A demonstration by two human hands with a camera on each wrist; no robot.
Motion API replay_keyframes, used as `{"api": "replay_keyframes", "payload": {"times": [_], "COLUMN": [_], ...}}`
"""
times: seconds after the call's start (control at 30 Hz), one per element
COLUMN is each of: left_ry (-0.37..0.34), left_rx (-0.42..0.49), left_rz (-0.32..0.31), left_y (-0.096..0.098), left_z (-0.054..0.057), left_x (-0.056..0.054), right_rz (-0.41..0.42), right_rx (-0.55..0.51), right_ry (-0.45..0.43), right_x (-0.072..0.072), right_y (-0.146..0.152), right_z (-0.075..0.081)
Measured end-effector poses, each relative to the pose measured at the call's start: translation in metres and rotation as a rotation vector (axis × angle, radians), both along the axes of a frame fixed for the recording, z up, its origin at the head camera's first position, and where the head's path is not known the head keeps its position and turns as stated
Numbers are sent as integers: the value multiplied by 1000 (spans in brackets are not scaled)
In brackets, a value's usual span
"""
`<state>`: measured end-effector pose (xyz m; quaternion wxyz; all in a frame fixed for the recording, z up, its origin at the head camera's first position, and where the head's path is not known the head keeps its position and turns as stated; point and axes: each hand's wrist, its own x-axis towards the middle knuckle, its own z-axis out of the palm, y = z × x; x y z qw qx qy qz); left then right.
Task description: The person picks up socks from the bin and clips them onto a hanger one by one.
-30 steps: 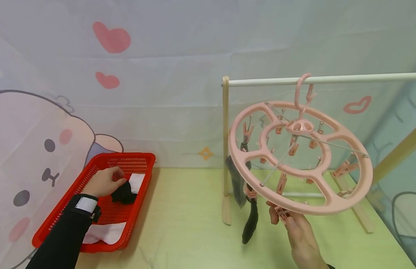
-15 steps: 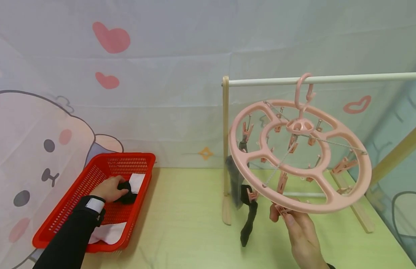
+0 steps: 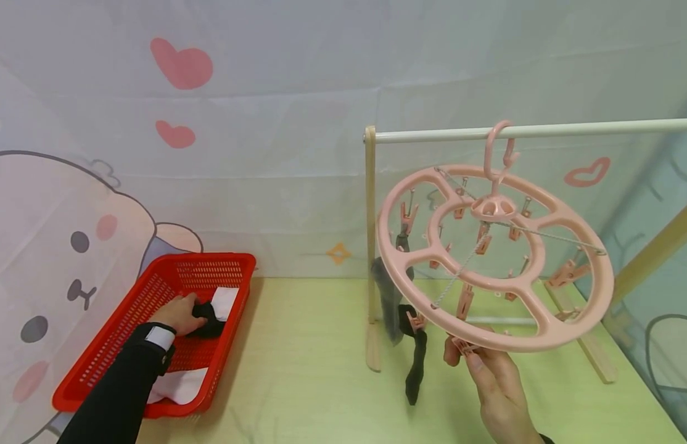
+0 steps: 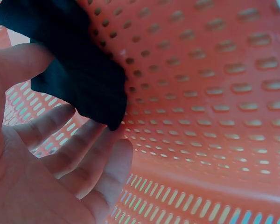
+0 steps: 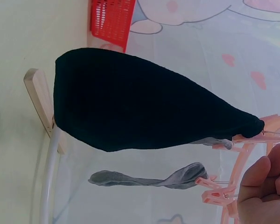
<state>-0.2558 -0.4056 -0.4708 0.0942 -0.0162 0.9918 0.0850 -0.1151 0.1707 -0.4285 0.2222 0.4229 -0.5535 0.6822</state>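
Note:
In the head view my left hand (image 3: 179, 313) is inside the red basket (image 3: 245, 296), at a black sock (image 3: 209, 322). The left wrist view has this black cloth (image 4: 79, 60) lying between the thumb and the loosely spread fingers, with some contact points hidden. Under the near rim of a round pink drying hanger (image 3: 396, 265), my right hand (image 3: 501, 385) pinches a pink clothespin (image 3: 464, 346). A dark sock (image 3: 414, 370) hangs from another clip to its left; in the right wrist view this dark sock (image 5: 140, 100) looms large. Behind it hangs a grey sock (image 5: 149, 179).
White cloth pieces (image 3: 179, 385) lie in the basket. The hanger hooks over a white rail (image 3: 599, 129) on a wooden stand (image 3: 371, 246). Several other clips dangle from the hanger. A printed curtain (image 3: 293, 185) backs the pale green table (image 3: 310, 370).
My left hand has gone lower into the basket, onto the black sock, then stayed nearly still. The hanger has tilted slightly and the hanging dark sock has swung. My right hand keeps its pinch.

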Motion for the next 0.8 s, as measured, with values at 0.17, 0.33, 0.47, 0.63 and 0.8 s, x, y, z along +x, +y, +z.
{"api": "replay_keyframes", "payload": {"times": [0.17, 0.33, 0.47, 0.63, 0.8], "left_ry": [-16, -37, -37, -44, -64], "left_rx": [13, 26, 27, 34, 58], "left_rz": [-11, -11, -20, -17, 6], "left_y": [1, -1, -2, -3, -1], "left_z": [-2, -4, -6, -4, -1], "left_x": [-1, -2, -3, -2, 1], "right_rz": [2, 6, 5, 4, 0], "right_rx": [-3, -2, 0, -1, -2], "right_ry": [17, 11, 2, -3, -4], "right_x": [-1, -1, -1, -1, -1], "right_y": [0, 0, 0, -1, -1], "right_z": [0, -1, -1, -1, -1]}}
